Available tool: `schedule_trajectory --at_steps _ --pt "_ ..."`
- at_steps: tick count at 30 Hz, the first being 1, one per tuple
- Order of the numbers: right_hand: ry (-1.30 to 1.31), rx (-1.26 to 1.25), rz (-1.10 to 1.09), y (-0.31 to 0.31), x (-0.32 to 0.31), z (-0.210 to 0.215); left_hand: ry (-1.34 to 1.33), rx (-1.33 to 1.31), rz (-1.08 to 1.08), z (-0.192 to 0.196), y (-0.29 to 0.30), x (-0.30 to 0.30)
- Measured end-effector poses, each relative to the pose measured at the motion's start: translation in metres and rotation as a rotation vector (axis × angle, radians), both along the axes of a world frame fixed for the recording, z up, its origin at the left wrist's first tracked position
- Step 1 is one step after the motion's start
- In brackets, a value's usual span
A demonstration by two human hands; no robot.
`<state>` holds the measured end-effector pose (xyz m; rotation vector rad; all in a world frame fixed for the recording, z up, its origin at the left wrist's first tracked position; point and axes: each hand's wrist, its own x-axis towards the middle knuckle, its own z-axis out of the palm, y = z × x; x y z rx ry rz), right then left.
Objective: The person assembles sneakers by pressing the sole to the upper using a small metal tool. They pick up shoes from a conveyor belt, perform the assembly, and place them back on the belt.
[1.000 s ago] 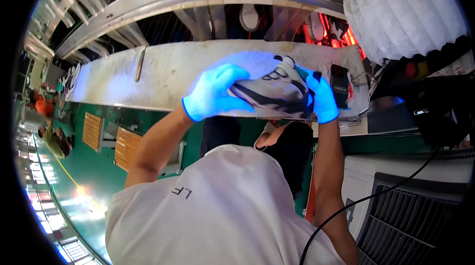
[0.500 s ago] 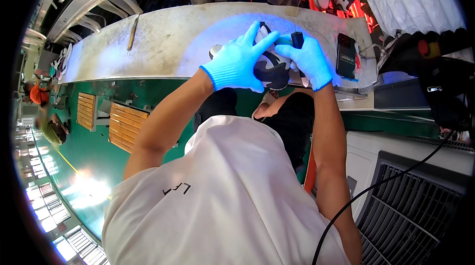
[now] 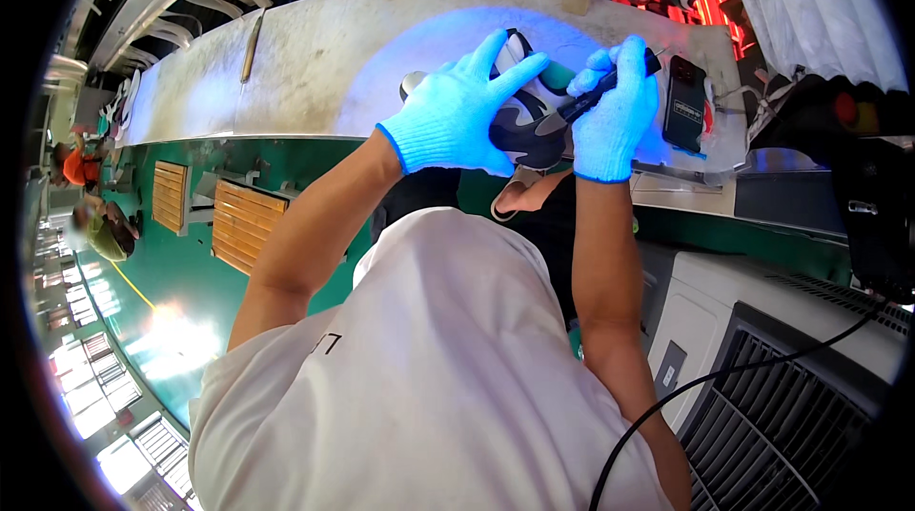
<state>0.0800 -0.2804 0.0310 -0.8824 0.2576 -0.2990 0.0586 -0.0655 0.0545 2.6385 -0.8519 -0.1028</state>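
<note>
Well left of the left grip (image 3: 453,111), a thin stick (image 3: 252,49) lies on the pale desk (image 3: 315,58). The left grip, gloved and lit blue, reaches over the left part of a grey, black and white shoe (image 3: 534,144); its fingers are spread apart, though whether it is truly clamped on the shoe I cannot tell. The shoe is between the two grips, at the desk's near edge, with its dark end toward the wearer. Just right of it, the right grip (image 3: 612,115) is clamped on a slim black tool (image 3: 588,102), fingers together around it, its near end slanting down to the shoe's side; touching or just short of it, I cannot tell. Right of that grip, near it, a dark phone (image 3: 684,103) lies on the desk. The step in hand looks like working on the shoe's side with the tool while the left grip steadies it. The next move seems to call for a firm left grip and fine, light control of the tool's end.
</note>
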Motion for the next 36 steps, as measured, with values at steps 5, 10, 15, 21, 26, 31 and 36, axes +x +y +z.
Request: schedule_trajectory --at_steps 5,10,15,21,26,31,36 --pt "-0.05 -0.016 0.101 -0.008 0.001 -0.007 -0.011 0.002 -0.012 -0.001 0.0 0.003" --pt "-0.094 -0.109 0.103 -0.009 0.0 -0.006 -0.061 0.024 0.005 -0.004 -0.003 0.003" --pt "-0.156 0.177 0.19 -0.003 -0.009 -0.019 -0.081 0.031 0.022 -0.007 -0.006 -0.002" --pt "-0.12 0.294 0.226 -0.016 -0.002 -0.03 -0.078 0.035 0.015 -0.004 -0.008 0.004" --pt "-0.123 0.129 0.242 0.002 -0.006 -0.02 -0.263 -0.019 0.052 -0.022 -0.019 -0.003" --pt "-0.345 0.52 0.495 -0.026 0.009 -0.052 -0.075 0.043 0.001 -0.006 -0.021 0.006" --pt "-0.097 0.215 0.216 -0.004 0.0 -0.031 -0.161 0.007 0.071 -0.012 -0.028 -0.004"
